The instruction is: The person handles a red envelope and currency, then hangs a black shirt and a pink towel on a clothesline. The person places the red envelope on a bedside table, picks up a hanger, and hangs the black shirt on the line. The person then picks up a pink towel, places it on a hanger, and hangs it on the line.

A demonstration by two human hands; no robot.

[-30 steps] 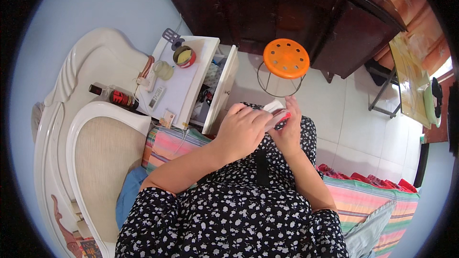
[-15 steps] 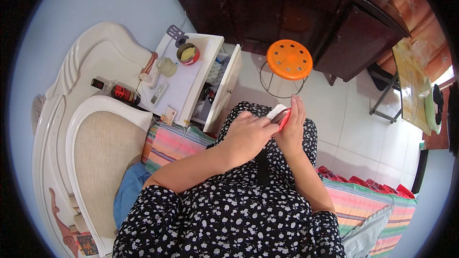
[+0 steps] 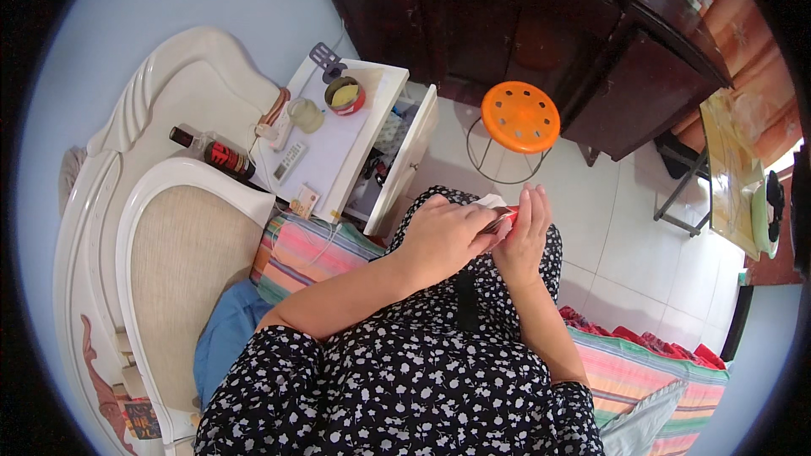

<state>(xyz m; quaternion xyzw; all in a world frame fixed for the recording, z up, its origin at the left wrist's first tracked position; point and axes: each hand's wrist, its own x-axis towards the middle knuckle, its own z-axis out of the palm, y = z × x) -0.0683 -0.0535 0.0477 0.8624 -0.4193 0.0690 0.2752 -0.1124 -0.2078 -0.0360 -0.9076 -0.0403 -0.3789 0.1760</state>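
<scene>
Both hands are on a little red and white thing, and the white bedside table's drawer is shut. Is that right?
Not quite: the drawer of the white bedside table is open, as the head view shows. The left hand and right hand are on a little red and white thing.

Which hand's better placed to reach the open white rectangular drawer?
Left hand, likely: it's nearer the drawer, while the right hand sits farther right. Both are at the small red-and-white packet.

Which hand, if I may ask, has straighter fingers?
The right hand, fingers extended toward the stool; the left hand bends its fingers at the red item.
</scene>
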